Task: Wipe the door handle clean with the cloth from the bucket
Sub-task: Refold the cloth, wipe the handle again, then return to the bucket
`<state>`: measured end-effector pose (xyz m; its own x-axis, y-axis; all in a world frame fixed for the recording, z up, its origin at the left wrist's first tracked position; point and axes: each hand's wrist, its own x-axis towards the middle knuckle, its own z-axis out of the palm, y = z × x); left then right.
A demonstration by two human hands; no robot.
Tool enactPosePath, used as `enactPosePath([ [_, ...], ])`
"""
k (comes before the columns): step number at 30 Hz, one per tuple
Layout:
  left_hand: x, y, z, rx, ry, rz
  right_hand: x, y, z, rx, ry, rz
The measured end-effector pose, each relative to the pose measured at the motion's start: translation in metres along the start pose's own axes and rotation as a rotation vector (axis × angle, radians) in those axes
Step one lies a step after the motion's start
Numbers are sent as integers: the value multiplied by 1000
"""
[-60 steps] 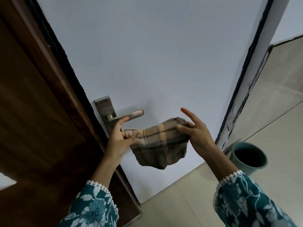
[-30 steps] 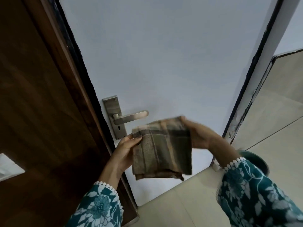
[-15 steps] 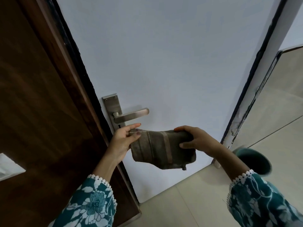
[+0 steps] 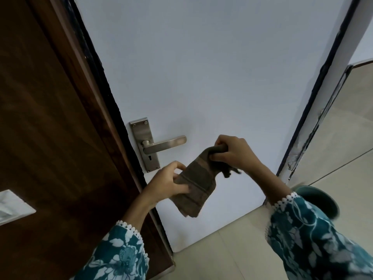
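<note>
We judge preparation under way: both hands, left (image 4: pixel 168 183) and right (image 4: pixel 232 153), grip the cloth (image 4: pixel 196 185); next, press it onto the handle (image 4: pixel 164 145).

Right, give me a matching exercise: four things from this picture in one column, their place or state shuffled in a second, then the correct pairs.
Things:
1. cloth
2. door handle
3. bucket
4. left hand

States:
A. on the floor, partly behind the right sleeve
B. bare, nothing touching it
C. folded, held at both ends
D. gripping the lower end of the fabric

Pairs: 1-C, 2-B, 3-A, 4-D
</note>
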<state>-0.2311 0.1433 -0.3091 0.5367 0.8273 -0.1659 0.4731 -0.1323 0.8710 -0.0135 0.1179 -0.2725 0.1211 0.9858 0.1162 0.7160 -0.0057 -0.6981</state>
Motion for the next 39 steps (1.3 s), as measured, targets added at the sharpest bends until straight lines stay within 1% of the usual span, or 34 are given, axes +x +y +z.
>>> enactPosePath([
  [1, 0, 3, 7, 29, 6, -13, 0, -5, 6, -10, -6, -18],
  [2, 2, 4, 13, 65, 51, -12, 0, -10, 12, -17, 1, -39],
  [4, 6, 2, 18, 10, 163, -35, -4, -17, 21, -35, 72, -104],
  [6, 9, -4, 15, -161, 255, -98, -14, -20, 31, -63, 183, -202],
  [8, 11, -6, 11, -399, 335, -147, -29, -17, 51, -141, 270, -353],
  [10, 12, -2, 10, -655, 377, -170, -48, -9, 78, -182, 256, -492],
  [12, 10, 1, 10, -817, 387, -170, -60, -1, 99, -183, 174, -549],
  [13, 9, 1, 9, -858, 399, -175, -62, 0, 103, -150, 151, -532],
  [15, 6, -3, 7, -906, 410, -169, -55, 1, 103, -46, 188, -444],
  [17, 3, -5, 7, -950, 389, -149, -44, 2, 105, -95, 199, -383],
  [19, -1, -3, 8, -1053, 304, -135, -34, 1, 113, -131, 114, -358],
  [21, -5, -2, 5, -1134, 206, -103, -28, -4, 121, -7, 67, -329],
  [23, -11, -2, -7, -1138, 171, -43, -21, -13, 120, 104, 98, -353],
  [25, -20, 2, -21, -1067, 200, -4, -11, -22, 114, 137, 181, -403],
  [26, -24, 4, -26, -981, 243, 35, -5, -26, 110, 123, 230, -415],
  [27, -29, 5, -31, -867, 330, 95, 3, -31, 105, 85, 280, -413],
  [28, -33, 6, -36, -738, 470, 180, 12, -37, 101, 30, 324, -407],
  [29, -39, 6, -42, -601, 652, 293, 21, -44, 98, -44, 360, -413],
  [31, -46, 3, -59, -225, 1031, 531, 39, -59, 104, -238, 420, -492],
  [32, -45, -2, -69, 2, 1164, 614, 46, -66, 113, -343, 431, -551],
  [33, -43, -8, -78, 225, 1252, 658, 51, -71, 125, -435, 429, -609],
  [34, -40, -13, -86, 417, 1306, 657, 55, -73, 140, -505, 422, -655],
  [35, -38, -16, -91, 553, 1336, 615, 57, -73, 153, -545, 415, -674],
  [36, -35, -18, -94, 632, 1353, 558, 58, -71, 164, -555, 419, -671],
  [39, -26, -21, -100, 701, 1364, 469, 63, -63, 173, -550, 467, -644],
])
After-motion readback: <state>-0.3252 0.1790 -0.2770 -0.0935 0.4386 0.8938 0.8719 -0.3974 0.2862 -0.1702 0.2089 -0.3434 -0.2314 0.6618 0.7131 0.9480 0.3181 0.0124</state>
